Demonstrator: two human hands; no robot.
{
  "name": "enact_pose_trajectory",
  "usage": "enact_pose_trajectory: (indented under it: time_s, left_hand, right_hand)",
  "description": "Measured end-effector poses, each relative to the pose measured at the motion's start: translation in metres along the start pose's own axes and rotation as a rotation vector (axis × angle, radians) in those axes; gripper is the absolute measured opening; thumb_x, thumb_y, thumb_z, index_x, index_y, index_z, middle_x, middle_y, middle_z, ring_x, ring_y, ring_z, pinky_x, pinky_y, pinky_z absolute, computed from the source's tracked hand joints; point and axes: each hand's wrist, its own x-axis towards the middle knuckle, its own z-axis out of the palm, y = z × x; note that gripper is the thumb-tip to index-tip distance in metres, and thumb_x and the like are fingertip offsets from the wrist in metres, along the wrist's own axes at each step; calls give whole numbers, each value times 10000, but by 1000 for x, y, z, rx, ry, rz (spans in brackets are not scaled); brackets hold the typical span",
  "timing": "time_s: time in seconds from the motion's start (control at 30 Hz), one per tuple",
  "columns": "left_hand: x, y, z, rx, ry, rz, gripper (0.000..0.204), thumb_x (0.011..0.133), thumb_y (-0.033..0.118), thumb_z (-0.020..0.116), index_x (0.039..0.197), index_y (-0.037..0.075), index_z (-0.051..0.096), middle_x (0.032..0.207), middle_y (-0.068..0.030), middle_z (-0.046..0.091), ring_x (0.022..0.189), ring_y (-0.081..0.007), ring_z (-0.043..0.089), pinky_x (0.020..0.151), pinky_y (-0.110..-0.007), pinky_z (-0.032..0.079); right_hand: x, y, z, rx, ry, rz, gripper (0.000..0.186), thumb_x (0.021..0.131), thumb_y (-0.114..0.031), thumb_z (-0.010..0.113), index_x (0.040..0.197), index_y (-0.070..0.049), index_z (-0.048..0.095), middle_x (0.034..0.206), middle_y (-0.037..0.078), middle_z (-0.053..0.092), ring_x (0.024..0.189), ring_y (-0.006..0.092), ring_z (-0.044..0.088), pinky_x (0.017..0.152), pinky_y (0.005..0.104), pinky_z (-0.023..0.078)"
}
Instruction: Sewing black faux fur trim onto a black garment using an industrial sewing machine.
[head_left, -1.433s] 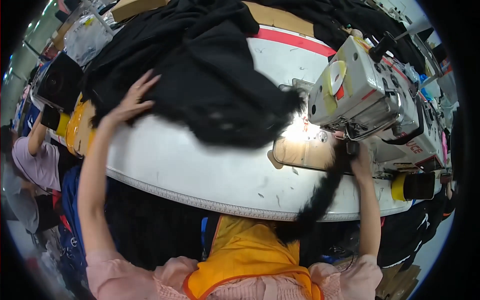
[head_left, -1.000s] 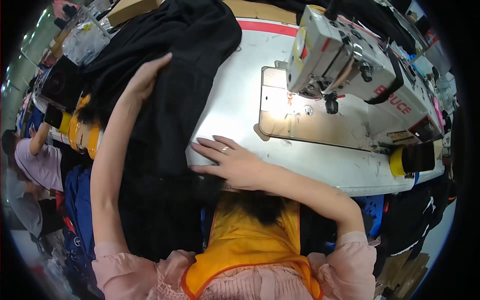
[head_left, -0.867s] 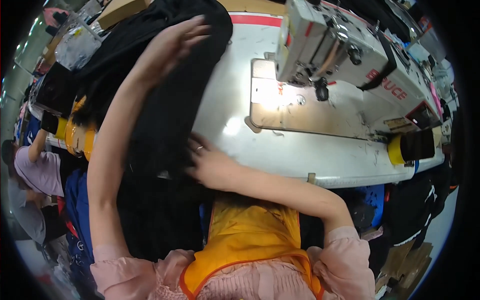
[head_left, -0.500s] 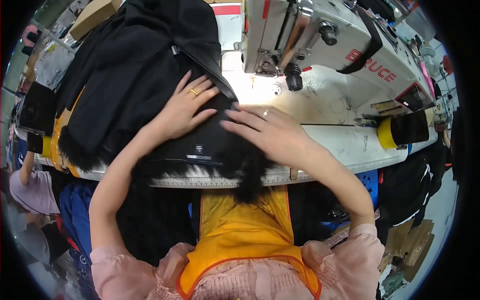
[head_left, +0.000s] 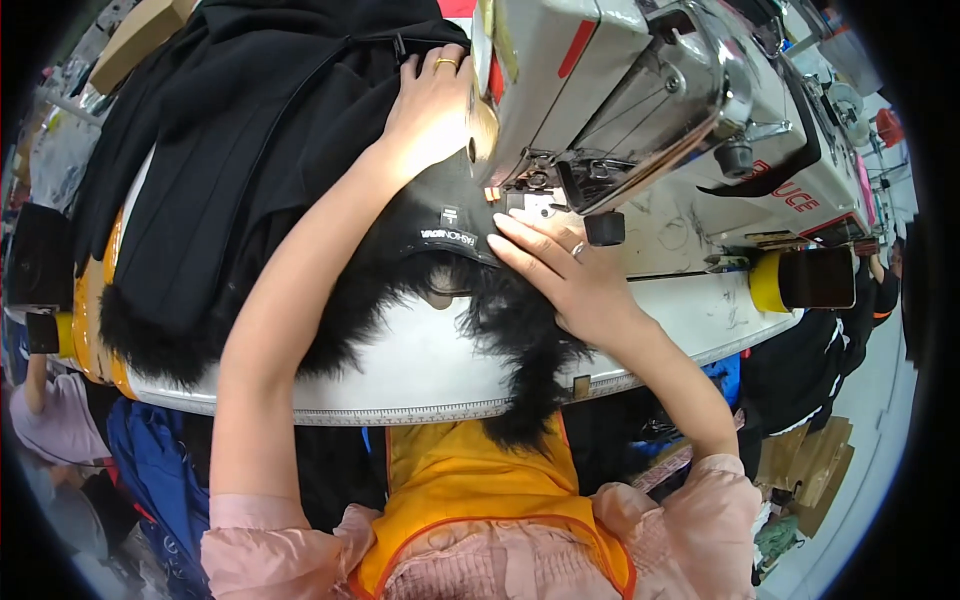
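Note:
A black garment (head_left: 215, 170) with black fur trim (head_left: 345, 325) lies over the sewing table, its bulk to the left. A small neck label (head_left: 450, 238) shows on its inner side. My left hand (head_left: 432, 105) lies on the cloth at the far side, left of the sewing machine's head (head_left: 570, 90), fingers stretched forward; the machine head partly hides it. My right hand (head_left: 570, 275) rests flat with fingers extended at the garment's right edge, just in front of the presser foot area. Below that hand the fur hangs over the table's front edge.
A ruler strip (head_left: 400, 412) runs along the front edge of the white table (head_left: 410, 345). Yellow-banded black objects stand at the right (head_left: 800, 280) and left. A cardboard box (head_left: 140, 40) sits at the far left. Another person's sleeve (head_left: 60, 415) shows at the left.
My left hand has moved away from me, beside the machine head. The garment has shifted right and forward under the needle area, with my right hand moving slightly right alongside.

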Motion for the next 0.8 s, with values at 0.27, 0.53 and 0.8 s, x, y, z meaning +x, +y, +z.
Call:
enact_pose_trajectory:
  time_s: [0.27,0.53,0.8]
  left_hand:
    - [-63,96,-89,-220,-252,267,228,770,179,615,930,17,596,896,-101,580,846,-250,557,774,-343,448]
    - [-83,102,-56,-308,-171,123,318,747,149,662,1037,59,565,993,-80,536,910,-280,556,751,-359,480]
    - [-146,229,-49,-873,-210,379,472,701,-3,681,1152,34,548,1204,-143,523,1035,-300,541,841,-348,477]
  right_hand:
    - [-43,20,-35,1179,-37,808,278,879,-175,524,1080,15,553,709,55,577,635,144,526,630,274,437]
    - [-42,10,-31,677,-128,669,240,881,-144,539,1056,20,559,842,110,630,809,133,607,714,277,462]
    - [-170,12,-84,836,1660,858,236,879,-36,506,1104,-1,570,1002,100,623,877,163,589,761,283,485]
